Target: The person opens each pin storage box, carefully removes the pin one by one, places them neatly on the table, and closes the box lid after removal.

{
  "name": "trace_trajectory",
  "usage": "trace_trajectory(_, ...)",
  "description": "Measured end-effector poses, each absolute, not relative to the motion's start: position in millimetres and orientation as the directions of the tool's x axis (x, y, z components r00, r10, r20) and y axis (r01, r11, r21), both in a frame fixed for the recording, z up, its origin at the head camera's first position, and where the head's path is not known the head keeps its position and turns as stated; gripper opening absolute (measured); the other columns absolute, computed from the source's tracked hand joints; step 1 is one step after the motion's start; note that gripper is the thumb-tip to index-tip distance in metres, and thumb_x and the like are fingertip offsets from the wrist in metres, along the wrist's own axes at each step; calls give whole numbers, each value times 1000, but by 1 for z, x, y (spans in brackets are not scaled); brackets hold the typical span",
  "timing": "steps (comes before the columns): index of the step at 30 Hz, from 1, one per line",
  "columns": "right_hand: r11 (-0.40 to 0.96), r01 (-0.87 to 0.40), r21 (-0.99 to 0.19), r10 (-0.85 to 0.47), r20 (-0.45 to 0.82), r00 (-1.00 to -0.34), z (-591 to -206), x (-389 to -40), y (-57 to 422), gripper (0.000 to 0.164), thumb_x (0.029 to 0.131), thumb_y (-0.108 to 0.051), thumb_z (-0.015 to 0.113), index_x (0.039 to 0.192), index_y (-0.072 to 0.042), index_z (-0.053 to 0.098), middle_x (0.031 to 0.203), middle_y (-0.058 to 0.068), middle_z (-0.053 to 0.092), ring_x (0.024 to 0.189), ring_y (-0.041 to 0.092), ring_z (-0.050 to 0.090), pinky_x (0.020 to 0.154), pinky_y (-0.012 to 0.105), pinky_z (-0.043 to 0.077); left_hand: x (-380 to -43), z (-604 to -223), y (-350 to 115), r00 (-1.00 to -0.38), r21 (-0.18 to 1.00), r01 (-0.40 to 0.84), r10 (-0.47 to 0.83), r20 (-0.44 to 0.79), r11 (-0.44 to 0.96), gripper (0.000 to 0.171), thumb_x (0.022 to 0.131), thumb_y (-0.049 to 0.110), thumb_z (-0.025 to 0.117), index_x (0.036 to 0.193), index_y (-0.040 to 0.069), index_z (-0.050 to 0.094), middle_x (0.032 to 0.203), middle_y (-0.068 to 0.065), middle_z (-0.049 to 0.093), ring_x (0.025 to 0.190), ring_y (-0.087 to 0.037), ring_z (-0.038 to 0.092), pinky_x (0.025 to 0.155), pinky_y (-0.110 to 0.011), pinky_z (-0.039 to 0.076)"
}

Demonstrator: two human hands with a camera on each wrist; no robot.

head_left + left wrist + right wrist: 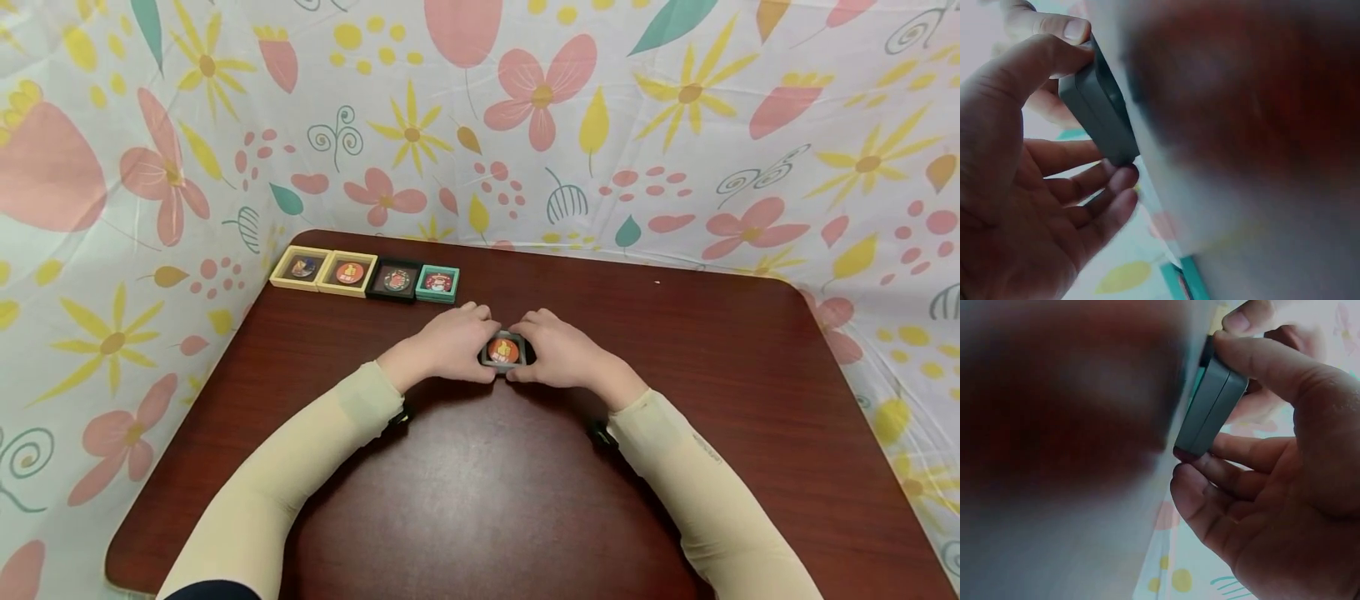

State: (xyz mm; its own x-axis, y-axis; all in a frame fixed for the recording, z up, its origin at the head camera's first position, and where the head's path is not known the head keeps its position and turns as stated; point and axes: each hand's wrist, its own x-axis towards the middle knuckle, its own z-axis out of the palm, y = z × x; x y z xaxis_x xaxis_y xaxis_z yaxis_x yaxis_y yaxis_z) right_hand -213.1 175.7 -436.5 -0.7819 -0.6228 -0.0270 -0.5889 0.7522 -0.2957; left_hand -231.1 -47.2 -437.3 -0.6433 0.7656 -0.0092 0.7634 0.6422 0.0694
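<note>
Midway across the table, both hands hold a small square grey display frame with an orange round badge bearing a yellow thumbs-up inside. My left hand grips its left side, thumb at the near edge and fingers at the far edge. From the other side my right hand grips it the same way. The left wrist view shows the thick grey side of the frame between thumb and fingers. A thin seam runs along that side in the right wrist view. The frame lies low over the tabletop.
Along the far left edge of the brown table stands a row of framed badges: two pale yellow frames, a black frame and a smaller teal frame. A flower-print curtain hangs behind and at the sides.
</note>
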Motion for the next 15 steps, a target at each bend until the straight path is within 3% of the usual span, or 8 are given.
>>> trace_trajectory(15, 720, -659, -217, -669, 35, -742, -433, -158, 186, 69, 75, -54, 78, 123, -6, 63, 112, 0, 56, 103, 16, 46, 81, 33, 48, -179, -433, -37, -593, 71, 799, 803, -66, 597, 58, 76, 54, 67, 115, 12, 61, 98, 1, 46, 85, -15, 42, 64, -29, 45)
